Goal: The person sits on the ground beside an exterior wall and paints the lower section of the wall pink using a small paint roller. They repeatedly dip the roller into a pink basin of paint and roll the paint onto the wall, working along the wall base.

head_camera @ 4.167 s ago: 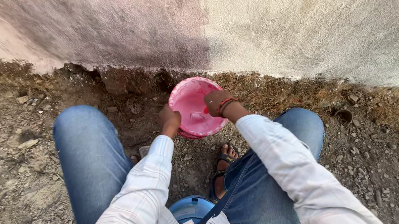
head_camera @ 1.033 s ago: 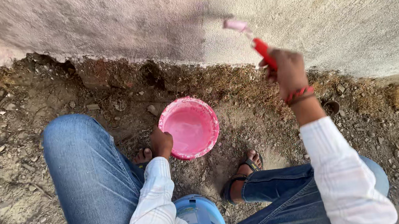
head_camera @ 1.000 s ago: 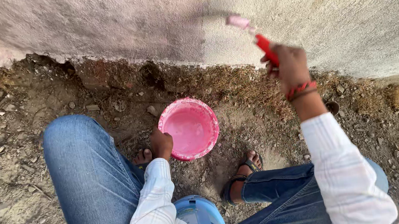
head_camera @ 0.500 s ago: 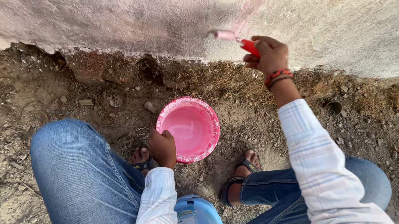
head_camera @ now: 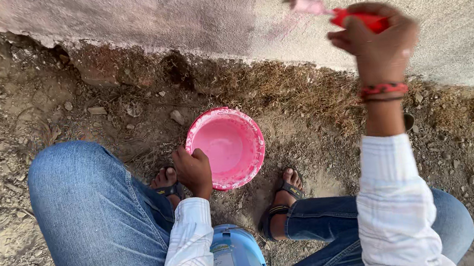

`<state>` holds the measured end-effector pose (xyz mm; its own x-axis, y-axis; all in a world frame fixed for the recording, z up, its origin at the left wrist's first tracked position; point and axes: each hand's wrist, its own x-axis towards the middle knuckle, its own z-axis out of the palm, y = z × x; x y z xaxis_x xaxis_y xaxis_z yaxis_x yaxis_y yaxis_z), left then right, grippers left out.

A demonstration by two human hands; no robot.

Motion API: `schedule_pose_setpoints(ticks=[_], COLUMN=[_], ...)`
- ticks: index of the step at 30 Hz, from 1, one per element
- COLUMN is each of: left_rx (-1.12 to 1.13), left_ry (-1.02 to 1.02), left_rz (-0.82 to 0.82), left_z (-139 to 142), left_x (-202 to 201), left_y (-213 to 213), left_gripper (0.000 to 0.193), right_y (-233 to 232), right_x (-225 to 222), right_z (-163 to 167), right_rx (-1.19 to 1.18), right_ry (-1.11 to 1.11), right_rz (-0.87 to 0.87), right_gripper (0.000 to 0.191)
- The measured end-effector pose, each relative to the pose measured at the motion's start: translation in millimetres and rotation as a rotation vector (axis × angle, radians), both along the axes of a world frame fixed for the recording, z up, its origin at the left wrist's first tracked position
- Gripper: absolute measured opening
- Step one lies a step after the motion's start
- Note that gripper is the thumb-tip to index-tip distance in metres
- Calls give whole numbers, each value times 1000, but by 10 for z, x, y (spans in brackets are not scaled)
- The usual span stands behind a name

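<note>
- My right hand (head_camera: 378,37) has its fingers (head_camera: 349,22) curled tight around the red handle of a paintbrush (head_camera: 337,11), raised against the rough wall (head_camera: 176,15).
- The brush's pink bristle end touches the wall or sits just off it; motion blur keeps me from telling which. A faint pink smear shows on the wall beside it.
- A red banded bracelet (head_camera: 383,91) circles that wrist, above a white striped sleeve (head_camera: 397,204).
- My left hand (head_camera: 194,170) grips the near rim of a pink bowl (head_camera: 227,147), fingers closed on its edge, thumb side hidden from me.
- The bowl rests on the dirt ground (head_camera: 20,110) near the wall's foot, between my two sandalled feet; its inside is coated pink.
- Below the left forearm a blue container (head_camera: 239,257) sits between my knees, partly covered by the sleeve and cut off at the frame's bottom edge.
- Both knees in blue jeans (head_camera: 92,215) flank the scene.
</note>
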<state>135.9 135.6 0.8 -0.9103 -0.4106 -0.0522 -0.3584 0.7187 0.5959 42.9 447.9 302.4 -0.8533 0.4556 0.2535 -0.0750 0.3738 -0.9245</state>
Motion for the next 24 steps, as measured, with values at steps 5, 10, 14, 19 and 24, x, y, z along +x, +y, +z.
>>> schedule_pose_setpoints(ticks=[5, 10, 14, 19, 24], left_rx=[-6, 7, 9, 10, 10], left_ry=[64, 91, 43, 58, 29], left_rz=[-11, -12, -5, 2, 9], left_z=[-34, -1, 46, 68, 29], left_x=[-1, 2, 8, -6, -3], left_y=[-10, -7, 9, 11, 7], left_gripper=[28, 28, 24, 29, 31], right_y=[31, 63, 126, 140, 134], right_x=[-131, -396, -360, -258, -241], right_z=[-119, -1209, -2001, -2059, -1183], right_rx=[360, 360, 337, 326, 241], right_ry=[-71, -225, -302, -311, -221], right_rz=[-41, -142, -98, -70, -81], right_gripper=[18, 17, 15, 18, 18])
